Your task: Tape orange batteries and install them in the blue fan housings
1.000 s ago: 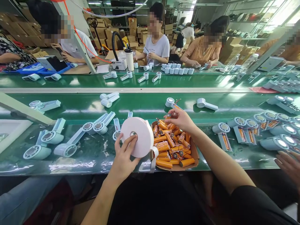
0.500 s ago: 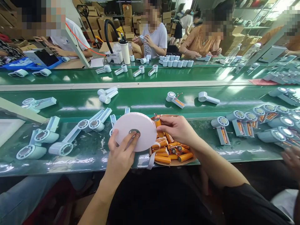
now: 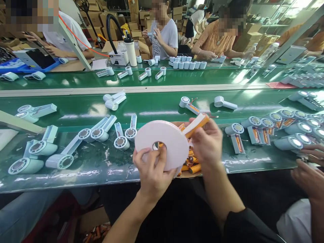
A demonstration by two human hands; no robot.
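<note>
White tape roll (image 3: 162, 130): broad, flat disc with a hole in the middle, its face tilted up towards me, held in my left hand (image 3: 154, 172) above the bench's near edge.
Orange cell (image 3: 198, 127): slim cylinder in my right hand (image 3: 209, 143), slanting up to the right, a white strip (image 3: 194, 123) along its upper side, its lower end at the roll's right edge.

White tumbler (image 3: 130, 53) beside black-hosed machine (image 3: 119, 58); cardboard boxes (image 3: 103, 23) behind.

Bright daylight from upper right, white glare on green belts, dim foreground, right hand (image 3: 209, 140) motion-blurred, edges stretched
</note>
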